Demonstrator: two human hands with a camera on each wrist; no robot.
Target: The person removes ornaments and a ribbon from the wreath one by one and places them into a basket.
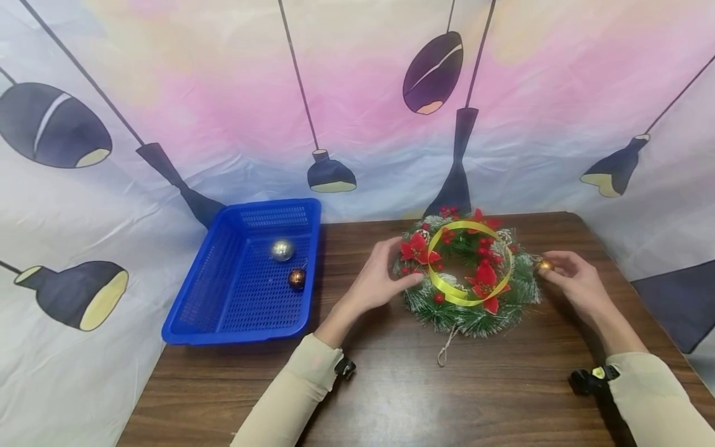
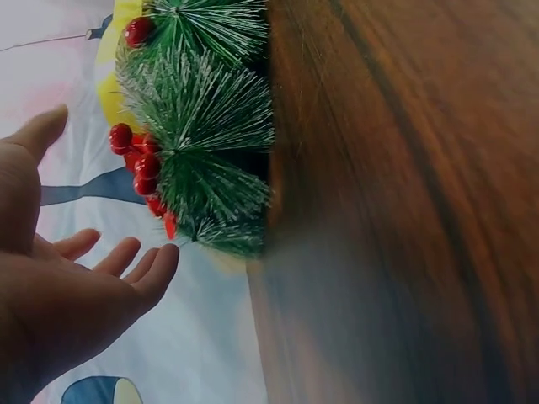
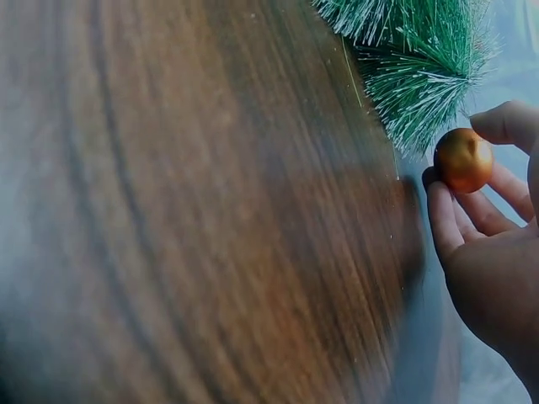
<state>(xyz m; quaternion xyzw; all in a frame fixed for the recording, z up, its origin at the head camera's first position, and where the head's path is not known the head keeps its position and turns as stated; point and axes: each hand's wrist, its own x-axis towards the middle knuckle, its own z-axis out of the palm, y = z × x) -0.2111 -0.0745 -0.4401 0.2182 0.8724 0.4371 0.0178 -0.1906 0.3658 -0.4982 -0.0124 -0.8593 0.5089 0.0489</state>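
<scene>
A green Christmas wreath [image 1: 441, 320] with frosted tips, red flowers and red berries lies on the table, a yellow ribbon ring [image 1: 505, 267] on top of it. At its left side my left hand [image 1: 375, 280] is spread, fingertips close by the red flower; the left wrist view shows the fingers [image 2: 156, 273] loosely bent beside the needles and berries. On the other side, my right hand [image 1: 578, 282] pinches a small gold bauble [image 3: 463, 160] between thumb and fingers, right at the wreath's outer needles [image 3: 421, 93]. A twine loop [image 1: 445, 349] sticks out at the wreath's front.
To the left stands a blue plastic basket [image 1: 187, 338] holding a silver bauble [image 1: 282, 250] and a copper-brown bauble [image 1: 296, 279]. The brown wooden table [image 1: 391, 397] reaches back to a cloth backdrop [image 1: 223, 81] printed with lamps.
</scene>
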